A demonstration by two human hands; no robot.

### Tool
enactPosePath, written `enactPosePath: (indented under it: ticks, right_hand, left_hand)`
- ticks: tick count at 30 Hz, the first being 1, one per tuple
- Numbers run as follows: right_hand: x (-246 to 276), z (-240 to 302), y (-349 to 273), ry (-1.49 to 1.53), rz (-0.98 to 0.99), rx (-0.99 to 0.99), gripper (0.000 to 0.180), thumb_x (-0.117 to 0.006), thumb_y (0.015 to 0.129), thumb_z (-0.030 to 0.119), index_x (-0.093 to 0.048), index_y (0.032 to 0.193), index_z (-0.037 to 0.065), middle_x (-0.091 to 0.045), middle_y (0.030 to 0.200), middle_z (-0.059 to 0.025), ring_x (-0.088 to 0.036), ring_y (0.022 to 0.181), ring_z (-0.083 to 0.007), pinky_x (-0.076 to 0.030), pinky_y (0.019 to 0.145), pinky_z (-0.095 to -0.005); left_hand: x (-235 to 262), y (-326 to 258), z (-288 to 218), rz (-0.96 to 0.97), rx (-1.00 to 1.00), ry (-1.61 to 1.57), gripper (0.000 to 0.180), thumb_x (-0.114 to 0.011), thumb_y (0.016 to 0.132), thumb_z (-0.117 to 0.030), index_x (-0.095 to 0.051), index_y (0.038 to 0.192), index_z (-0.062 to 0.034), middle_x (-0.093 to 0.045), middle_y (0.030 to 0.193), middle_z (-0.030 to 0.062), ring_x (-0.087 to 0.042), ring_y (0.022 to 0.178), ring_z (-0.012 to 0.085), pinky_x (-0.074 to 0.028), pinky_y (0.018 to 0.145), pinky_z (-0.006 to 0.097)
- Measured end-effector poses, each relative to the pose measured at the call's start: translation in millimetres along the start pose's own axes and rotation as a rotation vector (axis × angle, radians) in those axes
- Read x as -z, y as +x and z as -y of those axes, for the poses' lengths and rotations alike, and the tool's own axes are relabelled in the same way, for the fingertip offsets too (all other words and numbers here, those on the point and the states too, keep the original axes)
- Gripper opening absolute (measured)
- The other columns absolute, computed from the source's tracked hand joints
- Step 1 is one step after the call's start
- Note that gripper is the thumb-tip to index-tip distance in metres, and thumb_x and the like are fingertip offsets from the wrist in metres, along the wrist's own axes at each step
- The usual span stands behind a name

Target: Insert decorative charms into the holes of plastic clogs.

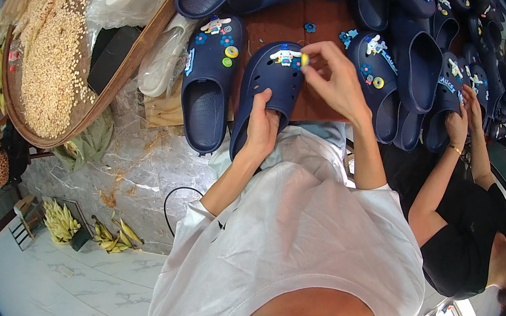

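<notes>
My left hand (260, 127) grips a navy blue clog (261, 81) at its foot opening, thumb on top and fingers inside. Near its toe sits a white character charm (285, 57) with a blue piece beside it. At the clog's right side, my right hand (339, 81) pinches a small yellow charm (305, 59) between thumb and finger. To the left lies another navy clog (208, 100) bearing several charms. A decorated clog (374, 64) rests right of my right hand. One loose blue flower charm (310, 27) lies on the brown tabletop (336, 14).
A big woven tray (49, 144) of pale kernels and a black phone-like slab (114, 58) is at upper left. Many navy clogs (418, 62) pile up on the right, where a co-worker's hands (464, 119) hold one. Yellow corn cobs (61, 222) stand on the floor.
</notes>
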State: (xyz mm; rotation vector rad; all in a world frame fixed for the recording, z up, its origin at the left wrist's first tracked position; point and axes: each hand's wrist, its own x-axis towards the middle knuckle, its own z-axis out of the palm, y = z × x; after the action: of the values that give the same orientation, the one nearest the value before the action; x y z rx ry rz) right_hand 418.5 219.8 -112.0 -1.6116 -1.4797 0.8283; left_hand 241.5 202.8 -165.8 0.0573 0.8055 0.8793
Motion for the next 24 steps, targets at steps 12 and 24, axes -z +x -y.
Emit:
enactPosePath:
  ticks: [12, 24]
  right_hand:
    - [-13.8, 17.2, 6.8, -0.141, 0.331, 0.148, 0.020, -0.067, 0.083, 0.006, -0.068, 0.103, 0.003, -0.063, 0.099, -0.0105, -0.067, 0.086, -0.0266, -0.052, 0.076, -0.0379]
    - [-8.4, 22.2, 2.0, -0.132, 0.321, 0.104, 0.024, -0.069, 0.082, 0.007, -0.070, 0.106, 0.002, -0.062, 0.097, -0.0118, -0.065, 0.088, -0.0297, -0.050, 0.078, -0.0390]
  left_hand:
    - [-20.2, -23.3, 9.9, 0.030, 0.061, 0.004, 0.039, -0.055, 0.097, -0.013, -0.046, 0.134, -0.0046, -0.055, 0.130, 0.0067, -0.053, 0.124, 0.0183, -0.040, 0.110, 0.037]
    - [-24.0, -25.8, 5.7, -0.023, 0.136, -0.051, 0.044, -0.051, 0.102, -0.030, -0.043, 0.137, -0.0043, -0.058, 0.131, 0.0091, -0.056, 0.123, 0.0198, -0.042, 0.109, 0.039]
